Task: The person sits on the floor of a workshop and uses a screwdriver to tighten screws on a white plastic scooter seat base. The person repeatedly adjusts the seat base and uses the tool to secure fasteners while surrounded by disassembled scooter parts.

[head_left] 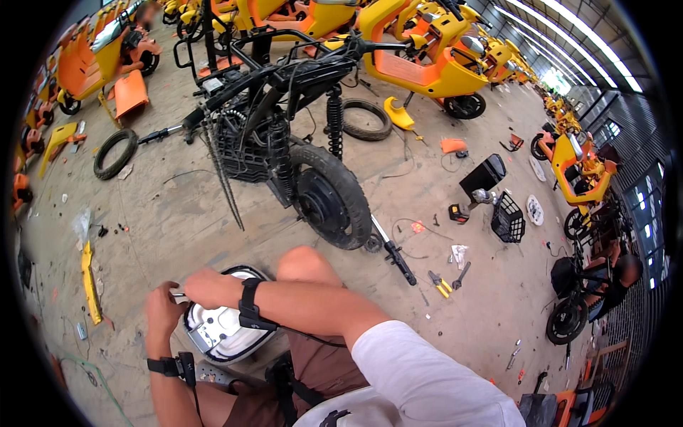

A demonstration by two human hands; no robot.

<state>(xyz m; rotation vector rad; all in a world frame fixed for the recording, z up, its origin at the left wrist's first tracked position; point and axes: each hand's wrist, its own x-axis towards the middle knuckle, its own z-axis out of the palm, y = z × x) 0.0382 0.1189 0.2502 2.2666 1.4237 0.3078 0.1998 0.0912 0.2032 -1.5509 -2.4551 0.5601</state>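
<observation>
An upturned scooter seat (245, 329) rests between my knees, its white underside facing up, with a black rim and a metal hinge plate (208, 334). At the seat's far left edge my left hand (165, 304) is closed, fingers curled by the rim. Beside it my right hand (210, 288) is clenched, reaching across from the right over the seat. A thin, light-coloured bit shows between the two hands, too small to name. What lies inside either grip is hidden.
Ahead stands a stripped black scooter frame (284, 85) with its rear wheel (331, 199). To the right lie pliers (441, 285), a shock absorber (398, 262), a cordless drill (469, 206) and a black crate (508, 217). A yellow strip (90, 285) lies left. Another person (612, 285) sits far right.
</observation>
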